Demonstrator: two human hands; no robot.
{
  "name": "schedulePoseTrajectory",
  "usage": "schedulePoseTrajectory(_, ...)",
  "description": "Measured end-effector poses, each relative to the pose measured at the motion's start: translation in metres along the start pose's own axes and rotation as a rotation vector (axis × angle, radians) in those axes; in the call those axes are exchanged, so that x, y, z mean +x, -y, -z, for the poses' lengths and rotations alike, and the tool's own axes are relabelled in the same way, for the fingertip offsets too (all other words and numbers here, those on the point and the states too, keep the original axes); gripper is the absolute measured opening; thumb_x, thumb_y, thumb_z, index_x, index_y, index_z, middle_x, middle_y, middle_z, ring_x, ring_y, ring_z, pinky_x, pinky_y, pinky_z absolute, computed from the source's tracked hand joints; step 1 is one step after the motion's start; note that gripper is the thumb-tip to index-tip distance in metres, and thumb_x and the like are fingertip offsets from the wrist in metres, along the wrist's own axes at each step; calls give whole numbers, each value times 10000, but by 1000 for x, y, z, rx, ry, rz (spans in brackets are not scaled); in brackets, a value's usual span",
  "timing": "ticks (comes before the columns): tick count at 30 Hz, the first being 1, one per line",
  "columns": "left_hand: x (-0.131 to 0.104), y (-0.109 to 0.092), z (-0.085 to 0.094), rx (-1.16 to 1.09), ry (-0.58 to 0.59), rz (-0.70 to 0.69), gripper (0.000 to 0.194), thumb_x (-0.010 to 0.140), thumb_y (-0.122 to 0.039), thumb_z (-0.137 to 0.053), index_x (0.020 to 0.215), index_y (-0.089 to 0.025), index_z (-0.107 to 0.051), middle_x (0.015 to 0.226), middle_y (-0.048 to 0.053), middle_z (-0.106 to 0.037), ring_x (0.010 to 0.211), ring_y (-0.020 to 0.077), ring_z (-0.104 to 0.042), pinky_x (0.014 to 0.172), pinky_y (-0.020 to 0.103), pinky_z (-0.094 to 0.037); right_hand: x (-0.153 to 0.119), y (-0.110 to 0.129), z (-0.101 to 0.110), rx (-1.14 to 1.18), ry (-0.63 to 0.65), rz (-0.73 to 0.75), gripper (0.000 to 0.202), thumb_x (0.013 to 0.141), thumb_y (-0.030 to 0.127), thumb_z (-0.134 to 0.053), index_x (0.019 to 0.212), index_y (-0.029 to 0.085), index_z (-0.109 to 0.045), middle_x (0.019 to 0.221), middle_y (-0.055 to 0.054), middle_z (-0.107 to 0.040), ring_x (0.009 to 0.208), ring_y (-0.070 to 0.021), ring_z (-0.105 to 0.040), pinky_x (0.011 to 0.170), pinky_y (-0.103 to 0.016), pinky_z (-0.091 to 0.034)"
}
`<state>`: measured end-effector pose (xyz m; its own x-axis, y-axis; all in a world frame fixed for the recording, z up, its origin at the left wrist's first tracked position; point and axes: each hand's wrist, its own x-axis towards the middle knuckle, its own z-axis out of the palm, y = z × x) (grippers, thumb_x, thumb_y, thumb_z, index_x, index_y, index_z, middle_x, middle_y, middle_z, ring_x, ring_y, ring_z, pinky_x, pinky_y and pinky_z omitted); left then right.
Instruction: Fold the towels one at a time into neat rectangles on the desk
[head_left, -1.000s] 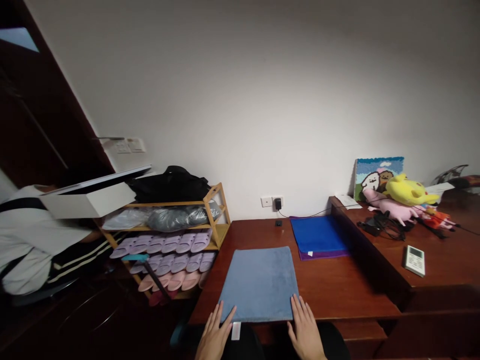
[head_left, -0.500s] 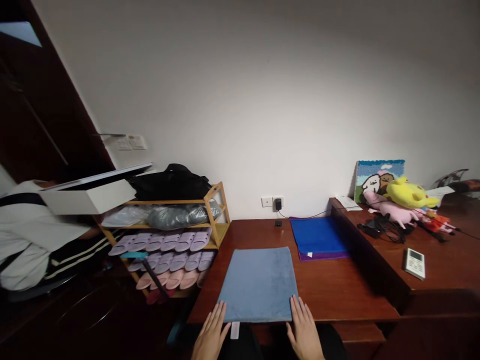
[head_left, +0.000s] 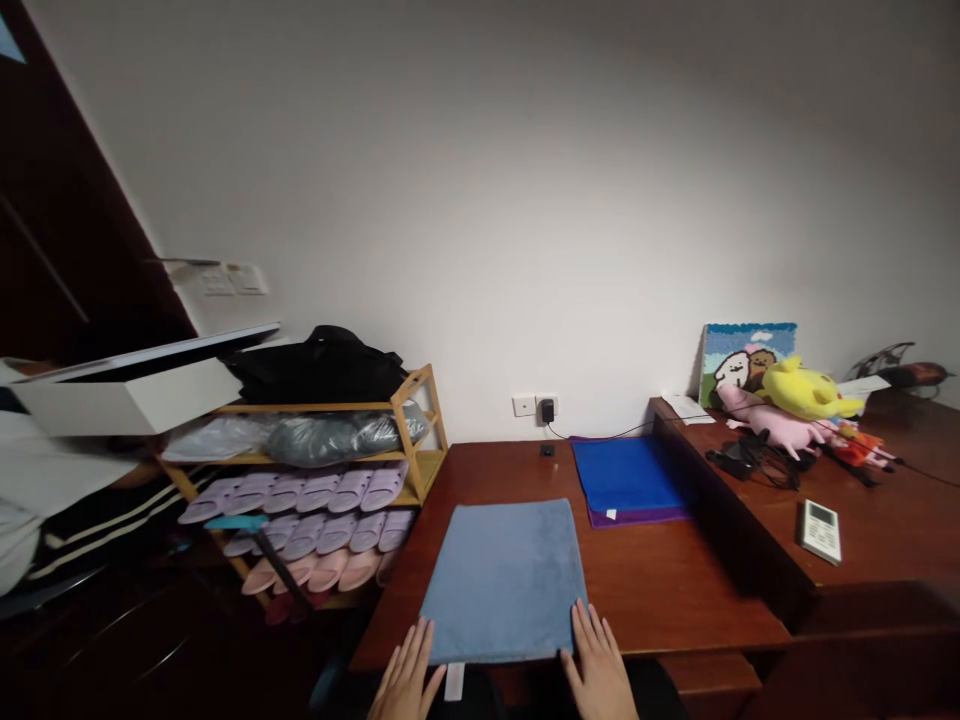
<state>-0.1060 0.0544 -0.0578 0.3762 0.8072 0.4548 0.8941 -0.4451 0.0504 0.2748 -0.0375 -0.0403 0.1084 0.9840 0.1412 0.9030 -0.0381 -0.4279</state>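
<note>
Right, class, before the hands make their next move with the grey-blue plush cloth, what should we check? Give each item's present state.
1. Grey-blue plush cloth flat on the reddish-brown wooden desk: ok.
2. Left hand at its near left corner: ok.
3. Right hand at its near right corner: ok.
4. Small white fabric label tucked out of sight: not ok, it sticks out at the near edge.
5. Separate from the bright blue cloth: ok.
6. Underside smooth: cannot tell, hidden.

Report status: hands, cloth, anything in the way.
Left hand and right hand at grey-blue cloth's near corners. Cloth flat on table. Nothing visible blocking either hand.
</note>
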Motion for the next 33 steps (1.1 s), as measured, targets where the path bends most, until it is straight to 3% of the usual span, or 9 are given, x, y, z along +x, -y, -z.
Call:
schedulePoseTrajectory(7,2,0,10,-34,113,30,639,996,-452,-397,1588,-221,-326,1614,57,-423,1481,257,-407,1188,484,-434,41,35,36,-10,49,-163,673,1033,561,-192,1608,213,-231,1675,17,-171,1567,-258,-132,1282,-492,-155)
schedulePoseTrajectory(11,13,11,25,-76,190,90,549,989,-366,-352,1520,-282,-463,1561,-9,-514,1427,220,-496,1168,435,-468,49,35,25,-54,55,-165,667,1025,503,-242,1603,170,-262,1677,-12,-181,1566,-266,-135,1289,-477,-135)
schedulePoseTrajectory(13,31,-1,35,-78,167,114,524,1001,-378,-334,1480,-284,-523,1520,-7,-570,1395,215,-535,1155,416,-483,48,32,15,-52,37,-158,672,1022,501,-250,1601,159,-266,1676,-15,-187,1565,-268,-144,1291,-470,-135)
schedulePoseTrajectory(15,57,-34,42,-81,136,92,522,1018,-433,-341,1464,-254,-547,1518,22,-575,1403,227,-526,1169,412,-468,48,29,8,-45,20,-150,675,1023,500,-248,1599,148,-266,1676,-22,-193,1565,-271,-145,1292,-475,-132)
schedulePoseTrajectory(17,86,-88,42,-111,150,-17,516,1035,-436,-340,1499,-274,-498,1562,12,-524,1448,223,-469,1205,414,-423,47,27,4,-38,-6,-138,675,1027,500,-236,1598,141,-267,1677,-34,-199,1567,-270,-134,1292,-482,-124)
schedulePoseTrajectory(20,119,-175,28,-190,229,-214,547,1054,-436,-310,1586,-309,-311,1648,-4,-377,1504,219,-378,1243,442,-362,47,25,4,-30,-7,-118,655,1027,484,-246,1592,156,-295,1674,-42,-215,1567,-269,-133,1290,-491,-127)
schedulePoseTrajectory(23,133,-222,7,-247,341,-305,548,1068,-412,-238,1607,-328,-189,1666,-5,-328,1528,212,-328,1260,471,-320,48,25,7,-45,42,-98,614,1014,410,-283,1587,191,-314,1673,-23,-210,1569,-261,-122,1290,-497,-121)
schedulePoseTrajectory(26,129,-203,-3,-217,411,-254,554,1062,-464,-224,1603,-348,-186,1672,-12,-304,1544,226,-288,1267,500,-284,48,25,7,-55,44,-107,615,1025,421,-247,1588,182,-306,1671,-21,-209,1567,-255,-130,1289,-489,-130)
schedulePoseTrajectory(33,89,-44,17,67,423,235,658,1020,-561,-260,1600,-250,-251,1689,35,-213,1565,252,-199,1281,519,-192,49,25,4,-69,25,-133,628,1030,460,-235,1589,183,-309,1670,-16,-216,1563,-259,-161,1282,-493,-156)
